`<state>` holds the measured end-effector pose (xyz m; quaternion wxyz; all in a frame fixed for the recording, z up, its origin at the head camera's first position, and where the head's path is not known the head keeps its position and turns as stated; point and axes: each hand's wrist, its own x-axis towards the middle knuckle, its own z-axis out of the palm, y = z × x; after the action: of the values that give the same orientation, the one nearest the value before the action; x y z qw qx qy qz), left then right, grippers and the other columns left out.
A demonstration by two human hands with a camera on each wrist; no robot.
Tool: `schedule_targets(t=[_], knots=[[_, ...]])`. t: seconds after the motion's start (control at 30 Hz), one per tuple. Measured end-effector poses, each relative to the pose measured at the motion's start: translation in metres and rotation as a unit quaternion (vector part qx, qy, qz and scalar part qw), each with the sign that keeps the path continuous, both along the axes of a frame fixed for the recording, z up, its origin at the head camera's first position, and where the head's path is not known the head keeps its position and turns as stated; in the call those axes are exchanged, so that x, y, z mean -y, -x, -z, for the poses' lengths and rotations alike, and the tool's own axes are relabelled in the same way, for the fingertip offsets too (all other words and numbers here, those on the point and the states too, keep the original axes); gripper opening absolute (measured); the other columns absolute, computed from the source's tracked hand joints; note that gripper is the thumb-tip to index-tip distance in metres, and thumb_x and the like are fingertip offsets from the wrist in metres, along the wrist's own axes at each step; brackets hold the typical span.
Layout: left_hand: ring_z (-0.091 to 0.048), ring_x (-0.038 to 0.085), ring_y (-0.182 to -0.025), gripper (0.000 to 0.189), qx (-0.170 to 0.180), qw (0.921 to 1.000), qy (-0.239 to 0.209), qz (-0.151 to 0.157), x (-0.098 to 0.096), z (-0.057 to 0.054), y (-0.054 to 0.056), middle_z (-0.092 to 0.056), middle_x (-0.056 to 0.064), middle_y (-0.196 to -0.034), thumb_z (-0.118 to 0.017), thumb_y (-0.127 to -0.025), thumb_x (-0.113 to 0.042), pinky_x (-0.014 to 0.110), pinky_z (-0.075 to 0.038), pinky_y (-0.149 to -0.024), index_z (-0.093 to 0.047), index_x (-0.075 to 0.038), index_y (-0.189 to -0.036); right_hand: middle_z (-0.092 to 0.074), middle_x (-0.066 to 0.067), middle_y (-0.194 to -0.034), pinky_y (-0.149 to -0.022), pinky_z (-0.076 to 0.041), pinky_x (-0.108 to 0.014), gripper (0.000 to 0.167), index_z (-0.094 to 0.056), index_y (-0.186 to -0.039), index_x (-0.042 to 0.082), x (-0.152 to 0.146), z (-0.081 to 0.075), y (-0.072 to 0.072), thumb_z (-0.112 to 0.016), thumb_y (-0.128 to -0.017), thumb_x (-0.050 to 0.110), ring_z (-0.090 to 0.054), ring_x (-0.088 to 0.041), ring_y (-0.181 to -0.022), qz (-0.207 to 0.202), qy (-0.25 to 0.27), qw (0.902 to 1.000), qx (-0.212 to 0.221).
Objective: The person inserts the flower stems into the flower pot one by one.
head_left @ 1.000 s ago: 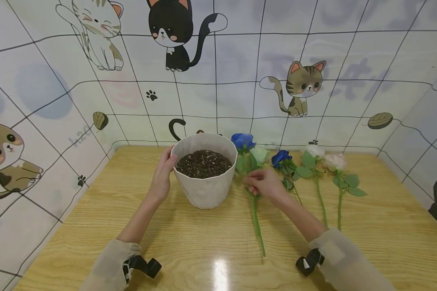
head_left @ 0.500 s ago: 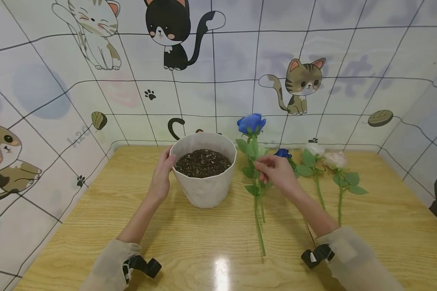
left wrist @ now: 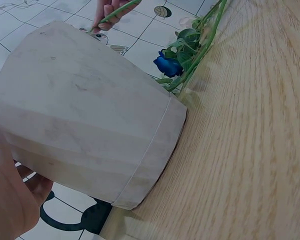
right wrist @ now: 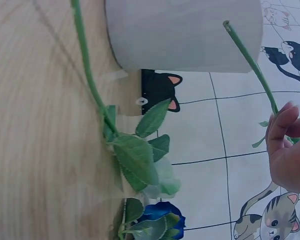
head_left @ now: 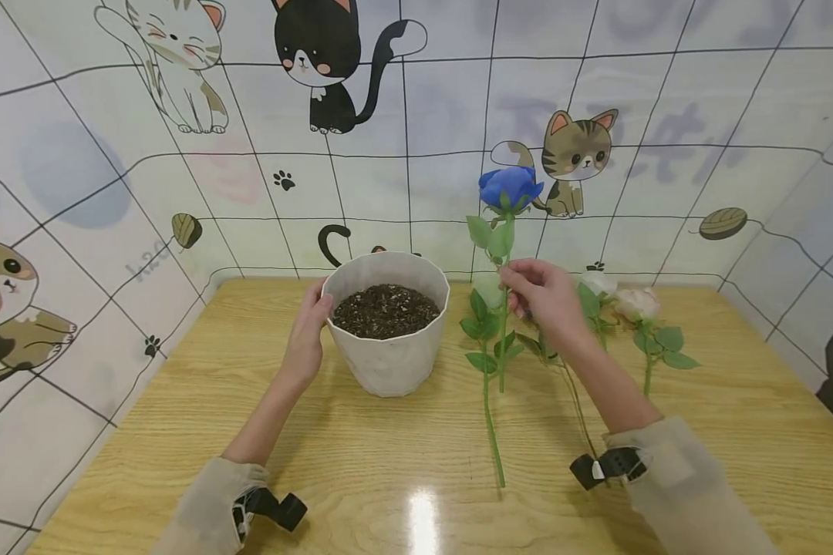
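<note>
My right hand (head_left: pixel 547 302) pinches the green stem of a light blue rose (head_left: pixel 510 190), bloom up, above the table. In the right wrist view the fingers grip this stem (right wrist: pixel 252 62), whose cut end points toward the pot. My left hand (head_left: pixel 307 335) holds the left side of a white flowerpot (head_left: pixel 389 362) by its rim; some fingers are hidden behind it in the left wrist view. Dark soil (head_left: pixel 387 311) fills part of the pot. Below the lifted rose lies a pale green-white rose (head_left: pixel 488 290) with a long stem.
A dark blue rose (left wrist: pixel 168 63) lies behind the right hand. Farther right are a white rose (head_left: pixel 599 284) and a pale pink rose (head_left: pixel 637 304). The wooden table (head_left: pixel 389 462) meets a cat-patterned backdrop (head_left: pixel 451 116) at its far edge.
The light blue rose has been lifted off the table and moved up and to the right in my right hand. My left hand and the flowerpot have stayed in place.
</note>
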<state>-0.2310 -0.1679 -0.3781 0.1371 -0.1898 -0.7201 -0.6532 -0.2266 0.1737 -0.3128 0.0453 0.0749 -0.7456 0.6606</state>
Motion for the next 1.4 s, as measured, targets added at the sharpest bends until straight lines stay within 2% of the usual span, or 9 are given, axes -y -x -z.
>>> schedule_targets(t=[0.2, 0.43, 0.67, 1.0, 1.23, 1.4], knots=[[-0.047, 0.028, -0.126, 0.05, 0.0, 1.0, 0.0, -0.003, 0.0, 0.0, 0.0, -0.048, 0.018, -0.142, -0.031, -0.106, -0.028, 0.04, -0.036, -0.104, -0.041, 0.0, -0.147, -0.062, -0.006, -0.087, -0.053, -0.047, -0.025, 0.03, -0.061, -0.116, -0.001, 0.004, -0.013, 0.003, -0.063, -0.101, 0.025, -0.053, -0.014, -0.059, -0.001, 0.017, 0.9992, -0.036], [-0.046, 0.03, -0.126, 0.05, -0.003, 1.0, -0.001, -0.002, 0.0, 0.0, 0.0, -0.048, 0.019, -0.142, -0.032, -0.106, -0.028, 0.042, -0.034, -0.104, -0.041, 0.001, -0.146, -0.062, -0.006, -0.087, -0.052, -0.046, -0.023, 0.038, -0.06, -0.12, -0.008, 0.015, -0.032, 0.008, -0.064, -0.101, 0.025, -0.054, -0.013, -0.058, 0.002, 0.052, 0.9961, -0.071], [-0.045, 0.03, -0.127, 0.05, -0.004, 1.0, 0.002, -0.004, 0.0, 0.0, 0.0, -0.047, 0.019, -0.142, -0.032, -0.106, -0.028, 0.046, -0.033, -0.106, -0.041, 0.0, -0.147, -0.062, -0.006, -0.085, -0.05, -0.045, -0.022, 0.027, -0.062, -0.113, -0.005, 0.027, -0.055, 0.016, -0.064, -0.101, 0.019, -0.053, -0.013, -0.055, 0.003, 0.094, 0.99, -0.105], [-0.046, 0.028, -0.126, 0.05, -0.008, 0.9999, 0.008, -0.008, 0.0, 0.0, 0.0, -0.047, 0.019, -0.142, -0.031, -0.106, -0.028, 0.046, -0.033, -0.106, -0.041, 0.0, -0.146, -0.063, -0.009, -0.085, -0.05, -0.047, -0.022, 0.023, -0.059, -0.113, -0.008, 0.054, -0.08, 0.025, -0.059, -0.103, 0.012, -0.055, -0.013, -0.055, -0.011, 0.082, 0.9859, -0.146], [-0.046, 0.03, -0.127, 0.05, -0.008, 0.9999, 0.007, -0.006, 0.0, 0.001, 0.001, -0.047, 0.019, -0.142, -0.031, -0.106, -0.028, 0.047, -0.034, -0.106, -0.04, 0.0, -0.147, -0.063, -0.009, -0.086, -0.051, -0.049, -0.022, 0.022, -0.059, -0.113, -0.008, 0.076, -0.086, 0.036, -0.059, -0.102, 0.011, -0.057, -0.012, -0.056, -0.006, 0.051, 0.9886, -0.141], [-0.046, 0.031, -0.127, 0.05, -0.008, 0.9999, 0.006, -0.005, 0.0, 0.001, 0.0, -0.047, 0.019, -0.142, -0.031, -0.106, -0.028, 0.049, -0.033, -0.106, -0.04, -0.001, -0.147, -0.063, -0.013, -0.089, -0.052, -0.049, -0.021, 0.018, -0.058, -0.112, -0.005, 0.089, -0.084, 0.042, -0.058, -0.103, 0.01, -0.056, -0.011, -0.055, -0.003, 0.03, 0.9888, -0.146]])
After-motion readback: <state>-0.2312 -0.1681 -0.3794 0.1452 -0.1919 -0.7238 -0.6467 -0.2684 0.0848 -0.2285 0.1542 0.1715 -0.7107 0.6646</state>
